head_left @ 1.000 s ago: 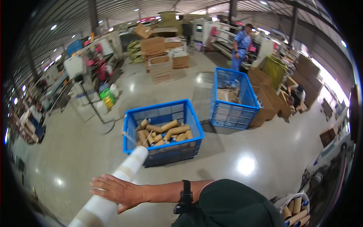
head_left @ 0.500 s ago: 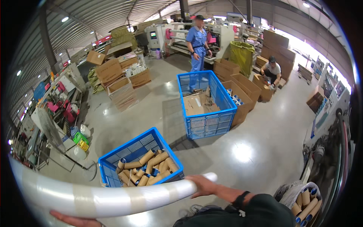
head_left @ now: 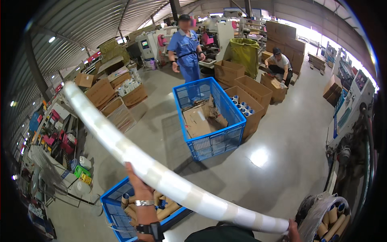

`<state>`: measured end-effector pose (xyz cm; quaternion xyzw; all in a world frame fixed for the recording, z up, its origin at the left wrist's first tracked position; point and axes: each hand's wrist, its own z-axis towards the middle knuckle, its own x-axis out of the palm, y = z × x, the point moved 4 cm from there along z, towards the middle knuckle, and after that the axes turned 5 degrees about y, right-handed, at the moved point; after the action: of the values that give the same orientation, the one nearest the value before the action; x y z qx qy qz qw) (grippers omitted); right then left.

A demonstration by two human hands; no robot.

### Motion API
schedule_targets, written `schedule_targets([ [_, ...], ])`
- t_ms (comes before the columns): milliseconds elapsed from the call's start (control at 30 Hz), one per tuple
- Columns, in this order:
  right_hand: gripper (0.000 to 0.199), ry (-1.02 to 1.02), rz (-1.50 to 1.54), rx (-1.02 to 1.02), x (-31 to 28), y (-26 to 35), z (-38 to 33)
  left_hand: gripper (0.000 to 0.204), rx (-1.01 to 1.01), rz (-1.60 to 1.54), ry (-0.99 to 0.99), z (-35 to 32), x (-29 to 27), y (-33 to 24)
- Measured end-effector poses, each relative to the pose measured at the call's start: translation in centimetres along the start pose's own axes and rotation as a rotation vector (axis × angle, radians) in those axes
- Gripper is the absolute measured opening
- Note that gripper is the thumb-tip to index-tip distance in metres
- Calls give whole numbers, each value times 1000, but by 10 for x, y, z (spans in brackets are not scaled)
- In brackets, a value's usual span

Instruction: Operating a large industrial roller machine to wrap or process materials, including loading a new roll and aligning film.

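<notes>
A long white roll with beige bands (head_left: 147, 163) slants across the view from the upper left to the lower right, looking curved through the lens. My left hand (head_left: 139, 183), with a metal watch band and a black wrist strap below it, grips its middle from underneath. Most of those fingers are hidden behind the roll. At the roll's near right end, my right hand (head_left: 294, 232) holds the tip, largely cut off by the lower edge. Below the roll and my left forearm stands a blue plastic crate (head_left: 109, 197) holding several brown cardboard tubes (head_left: 169, 209).
Ahead, another blue crate (head_left: 213, 143) contains flattened cardboard. Beside it is a carton (head_left: 252, 121) of white rolls. A person in blue (head_left: 187, 52) stands behind; another person (head_left: 280, 66) squats at a box. A bag of tubes (head_left: 336, 220) sits lower right, with machines at both sides.
The roll has swung from lying nearly level across the lower left to a steep slant, its far end raised. My left hand has risen; my right has moved right and down to the end.
</notes>
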<state>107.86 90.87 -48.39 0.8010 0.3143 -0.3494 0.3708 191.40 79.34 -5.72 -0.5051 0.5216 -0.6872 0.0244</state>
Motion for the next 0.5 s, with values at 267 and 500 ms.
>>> schedule_targets([
  [267, 44, 79, 235, 464, -117, 74, 44, 67, -467, -20, 149, 84, 96, 293],
  [500, 53, 67, 317, 506, -165, 161, 98, 65, -634, 36, 238, 193, 181, 415],
])
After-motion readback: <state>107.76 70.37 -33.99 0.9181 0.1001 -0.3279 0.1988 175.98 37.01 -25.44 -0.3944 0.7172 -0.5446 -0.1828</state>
